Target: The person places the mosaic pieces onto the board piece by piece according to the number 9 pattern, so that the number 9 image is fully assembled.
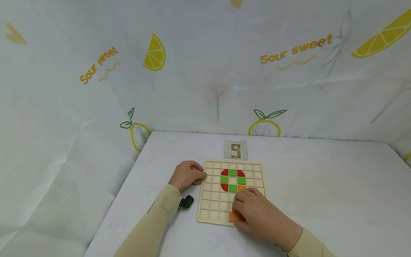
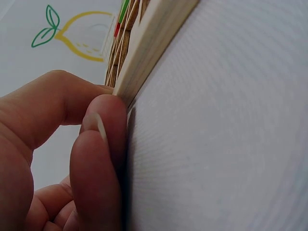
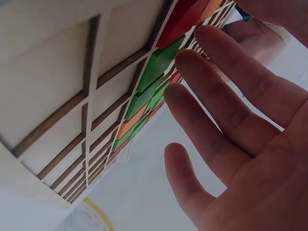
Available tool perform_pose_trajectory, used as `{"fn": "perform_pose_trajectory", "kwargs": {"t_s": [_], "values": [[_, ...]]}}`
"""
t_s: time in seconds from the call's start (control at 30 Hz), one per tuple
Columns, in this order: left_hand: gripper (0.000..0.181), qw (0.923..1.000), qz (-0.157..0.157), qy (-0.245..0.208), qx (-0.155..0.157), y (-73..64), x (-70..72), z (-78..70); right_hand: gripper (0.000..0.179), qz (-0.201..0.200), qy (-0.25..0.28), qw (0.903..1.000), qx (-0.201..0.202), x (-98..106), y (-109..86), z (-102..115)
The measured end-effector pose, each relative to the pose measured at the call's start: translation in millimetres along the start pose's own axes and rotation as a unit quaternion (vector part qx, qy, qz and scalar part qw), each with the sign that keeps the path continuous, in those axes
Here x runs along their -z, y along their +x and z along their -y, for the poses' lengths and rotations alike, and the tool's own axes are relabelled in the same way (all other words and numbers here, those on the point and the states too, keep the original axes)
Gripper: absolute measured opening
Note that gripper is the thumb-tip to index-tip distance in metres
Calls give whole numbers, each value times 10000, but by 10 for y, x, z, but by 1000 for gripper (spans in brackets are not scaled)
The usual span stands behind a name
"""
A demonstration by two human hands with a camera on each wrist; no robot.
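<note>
A pale wooden grid board (image 1: 210, 195) lies flat on the table with coloured tiles in its cells. My left hand (image 1: 187, 175) holds the board's left edge, thumb and index finger (image 2: 62, 91) meeting at the rim. Over the lower right part of the board is my right hand (image 1: 261, 216); its fingers (image 3: 219, 103) are fairly straight, close above the tiles, with nothing seen between them. An orange tile (image 1: 233, 216) and a red tile (image 3: 180, 21) lie by it in the bottom row. Upper cells carry green tiles (image 1: 232, 172) and red rounded tiles (image 1: 224, 187). My right hand hides some cells.
A small printed card (image 1: 236, 149) with a coloured grid pattern lies behind the board. A black object (image 1: 187, 201) shows beside my left wrist. White cloth (image 1: 205, 71) with lemon prints hangs behind the white table (image 1: 327, 185).
</note>
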State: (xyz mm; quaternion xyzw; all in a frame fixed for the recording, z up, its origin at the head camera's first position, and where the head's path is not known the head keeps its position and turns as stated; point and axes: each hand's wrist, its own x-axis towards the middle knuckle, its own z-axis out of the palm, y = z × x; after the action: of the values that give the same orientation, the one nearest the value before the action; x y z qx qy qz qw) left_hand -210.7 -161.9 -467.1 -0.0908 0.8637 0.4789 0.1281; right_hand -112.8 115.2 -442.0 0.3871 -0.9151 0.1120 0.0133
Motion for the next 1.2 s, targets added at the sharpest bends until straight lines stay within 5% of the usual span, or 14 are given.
{"fn": "perform_pose_trajectory", "kwargs": {"t_s": [0.4, 0.9, 1.2], "values": [[19, 10000, 27, 29, -47, 5, -46, -46, 13, -91, -9, 9997, -244, 125, -131, -116], [21, 9998, -28, 196, -15, 22, -10, -7, 23, 163, -135, 9926, -1193, 201, -754, -570], [23, 9998, -71, 194, 59, 25, -23, 15, 25, 148, -256, 9913, -1285, 153, -938, -674]]}}
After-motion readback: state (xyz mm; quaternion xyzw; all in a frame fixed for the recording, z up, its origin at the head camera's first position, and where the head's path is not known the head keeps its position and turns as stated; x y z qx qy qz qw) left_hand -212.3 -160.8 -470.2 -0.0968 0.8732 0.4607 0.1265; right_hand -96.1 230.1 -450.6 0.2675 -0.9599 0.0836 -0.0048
